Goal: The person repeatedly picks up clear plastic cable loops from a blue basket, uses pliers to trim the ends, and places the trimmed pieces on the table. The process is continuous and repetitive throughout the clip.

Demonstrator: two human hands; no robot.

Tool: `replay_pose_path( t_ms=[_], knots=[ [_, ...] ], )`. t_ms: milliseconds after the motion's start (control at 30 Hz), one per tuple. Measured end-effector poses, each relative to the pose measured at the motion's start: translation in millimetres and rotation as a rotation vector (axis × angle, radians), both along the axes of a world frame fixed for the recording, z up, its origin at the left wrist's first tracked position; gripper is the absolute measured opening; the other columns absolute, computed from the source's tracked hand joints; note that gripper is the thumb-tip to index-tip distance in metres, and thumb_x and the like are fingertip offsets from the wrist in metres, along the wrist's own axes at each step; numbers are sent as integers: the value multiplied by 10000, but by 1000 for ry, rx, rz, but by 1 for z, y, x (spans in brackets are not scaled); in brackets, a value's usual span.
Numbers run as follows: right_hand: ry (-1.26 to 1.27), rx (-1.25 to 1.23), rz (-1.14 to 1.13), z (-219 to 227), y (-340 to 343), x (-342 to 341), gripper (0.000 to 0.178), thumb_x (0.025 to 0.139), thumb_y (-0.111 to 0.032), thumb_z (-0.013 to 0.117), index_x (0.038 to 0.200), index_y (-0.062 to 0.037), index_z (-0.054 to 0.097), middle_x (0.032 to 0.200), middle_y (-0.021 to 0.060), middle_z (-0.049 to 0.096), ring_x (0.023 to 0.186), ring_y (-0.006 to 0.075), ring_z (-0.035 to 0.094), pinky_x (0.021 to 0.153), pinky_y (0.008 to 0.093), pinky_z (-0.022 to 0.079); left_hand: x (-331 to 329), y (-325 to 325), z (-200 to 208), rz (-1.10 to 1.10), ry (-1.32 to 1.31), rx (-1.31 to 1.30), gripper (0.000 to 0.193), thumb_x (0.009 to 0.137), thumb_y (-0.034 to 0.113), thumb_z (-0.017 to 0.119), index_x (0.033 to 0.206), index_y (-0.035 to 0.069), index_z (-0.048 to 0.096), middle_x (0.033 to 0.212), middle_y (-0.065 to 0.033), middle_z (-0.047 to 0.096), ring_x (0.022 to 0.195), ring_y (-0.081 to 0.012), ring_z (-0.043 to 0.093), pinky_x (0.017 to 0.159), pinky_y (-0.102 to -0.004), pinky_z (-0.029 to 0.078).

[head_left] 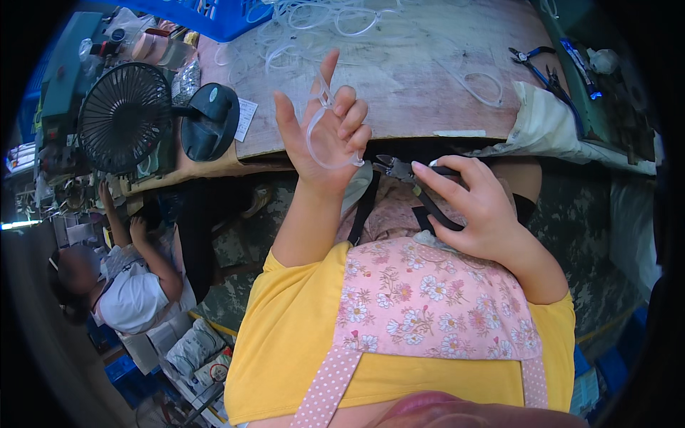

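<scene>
My left hand (319, 148) is raised at the table's front edge, palm up, thumb and index finger stretched apart. Its curled other fingers hold a translucent plastic loop (311, 148) that lies across the palm, with one small end sticking out by the little finger. My right hand (479, 207) grips black-handled side cutters (397, 168). Their jaws look slightly parted and point at that end, a small gap away. Further back on the table lies a pile of similar clear loops (296, 25), and one separate loop (485, 89) rests to the right.
A black desk fan (125, 118) stands on the left. At the back is a blue basket (203, 18). Blue-handled pliers (539, 68) and white plastic sheeting (546, 118) lie on the right. A person in a white top (135, 296) sits at the lower left.
</scene>
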State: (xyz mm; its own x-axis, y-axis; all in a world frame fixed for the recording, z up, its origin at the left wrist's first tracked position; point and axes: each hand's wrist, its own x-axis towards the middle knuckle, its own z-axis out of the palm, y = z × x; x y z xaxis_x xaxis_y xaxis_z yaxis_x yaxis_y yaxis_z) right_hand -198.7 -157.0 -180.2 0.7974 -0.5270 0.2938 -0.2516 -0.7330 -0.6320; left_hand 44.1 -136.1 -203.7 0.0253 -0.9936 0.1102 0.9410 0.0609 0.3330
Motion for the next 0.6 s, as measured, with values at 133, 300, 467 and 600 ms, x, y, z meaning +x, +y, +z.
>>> replay_pose_path(
  t_ms=[133, 300, 467, 600],
  knots=[
    [3, -67, 31, 4, 4, 4, 681, 607, -87, 751, 1266, -157, 592, 1091, 143, 526, 854, 294, 557, 751, 378, 473, -11, 4, 6, 29, 2, -51, 863, 847, 718, 457, 1507, 214, 220, 814, -23, 401, 634, -136, 314, 495, -244, 308],
    [40, -97, 49, 6, 6, 3, 700, 614, -119, 748, 1290, -166, 571, 1068, 138, 516, 853, 296, 535, 753, 399, 448, -15, 8, 7, 76, 0, -125, 872, 844, 721, 460, 1518, 237, 191, 821, -18, 382, 635, -137, 296, 513, -247, 309],
    [34, -93, 46, 5, 8, 4, 696, 622, -94, 743, 1293, -168, 571, 1054, 135, 512, 822, 293, 524, 740, 388, 448, -20, 9, 9, 127, 29, -196, 874, 846, 714, 467, 1521, 240, 176, 814, -15, 376, 623, -132, 282, 518, -251, 297],
    [56, -141, 32, 2, 8, 5, 640, 677, -91, 703, 1296, -187, 572, 1023, 125, 508, 804, 271, 517, 718, 359, 456, -21, 10, 9, 117, 67, -168, 878, 821, 689, 536, 1505, 220, 246, 795, -2, 340, 611, -124, 261, 516, -251, 254]
  ],
)
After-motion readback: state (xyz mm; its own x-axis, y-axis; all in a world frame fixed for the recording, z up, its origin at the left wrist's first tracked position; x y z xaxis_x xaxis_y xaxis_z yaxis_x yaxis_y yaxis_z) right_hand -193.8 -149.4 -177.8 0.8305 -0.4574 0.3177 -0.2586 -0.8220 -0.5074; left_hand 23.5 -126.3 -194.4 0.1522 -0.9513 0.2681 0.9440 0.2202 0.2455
